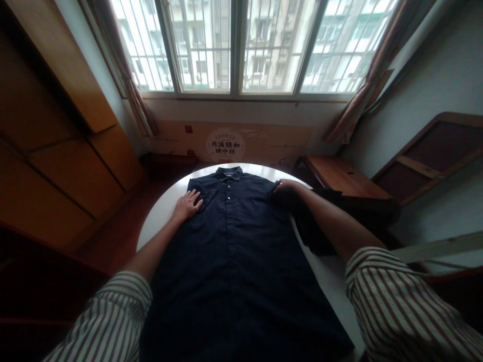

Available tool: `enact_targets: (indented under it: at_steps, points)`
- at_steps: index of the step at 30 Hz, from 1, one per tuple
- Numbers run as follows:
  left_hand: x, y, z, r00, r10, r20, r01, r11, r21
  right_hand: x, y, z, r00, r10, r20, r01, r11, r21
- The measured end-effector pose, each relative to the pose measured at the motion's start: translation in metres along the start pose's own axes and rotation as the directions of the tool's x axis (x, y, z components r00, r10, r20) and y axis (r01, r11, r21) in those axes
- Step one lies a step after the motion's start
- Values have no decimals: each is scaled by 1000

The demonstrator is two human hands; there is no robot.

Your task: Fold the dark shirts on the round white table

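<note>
A dark navy button-up shirt (234, 241) lies flat and face up on a round white table (158, 216), its collar pointing toward the window. My left hand (186, 205) rests flat on the shirt's left shoulder, fingers spread. At the right shoulder my right hand (284, 190) has its fingers curled round the fabric by the sleeve. The right sleeve hangs off the table edge. Both my forearms wear striped sleeves.
A wooden desk (339, 177) stands right of the table, with a folded wooden frame (433, 156) leaning on the wall. Wooden cabinets (56, 151) fill the left side. A printed cardboard panel (226, 143) sits under the barred window (241, 45).
</note>
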State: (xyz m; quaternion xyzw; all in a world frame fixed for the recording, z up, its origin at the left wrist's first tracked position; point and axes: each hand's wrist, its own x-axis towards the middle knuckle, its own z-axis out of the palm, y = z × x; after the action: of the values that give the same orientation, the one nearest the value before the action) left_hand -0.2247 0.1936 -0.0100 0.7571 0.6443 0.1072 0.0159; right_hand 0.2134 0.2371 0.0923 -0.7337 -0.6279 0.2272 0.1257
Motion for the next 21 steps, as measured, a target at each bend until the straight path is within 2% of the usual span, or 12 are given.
enact_targets:
  at_steps: [2, 4, 7, 11, 14, 16, 18, 21]
  points:
    - [-1, 1, -1, 1000, -6, 2, 6, 1000, -2, -3, -3, -1, 998, 30, -56, -31, 1000, -2]
    - [-1, 2, -3, 1000, -10, 2, 10, 1000, -6, -7, -10, -5, 989, 11, -148, -11, 1000, 6]
    - [-2, 4, -4, 1000, -9, -3, 9, 1000, -6, -15, -28, -12, 961, -132, -244, 137, 991, 1]
    - [-2, 3, -4, 1000, -6, -7, 6, 1000, -9, -26, -55, -16, 924, -359, -132, 359, 933, -20]
    - [-2, 2, -3, 1000, -4, -7, 4, 1000, -14, -39, -62, -10, 901, -428, -69, 424, 903, -68]
    - [-1, 0, -1, 1000, 2, -9, -2, 1000, -8, -56, -58, 0, 895, -445, -41, 438, 892, -112]
    - [-1, 0, 0, 1000, 8, -11, -9, 1000, -1, -82, -48, 16, 869, -495, 11, 491, 858, -153]
    - [-1, 1, -1, 1000, 7, -16, -7, 1000, -13, -139, -26, 48, 782, -614, 106, 623, 766, -157]
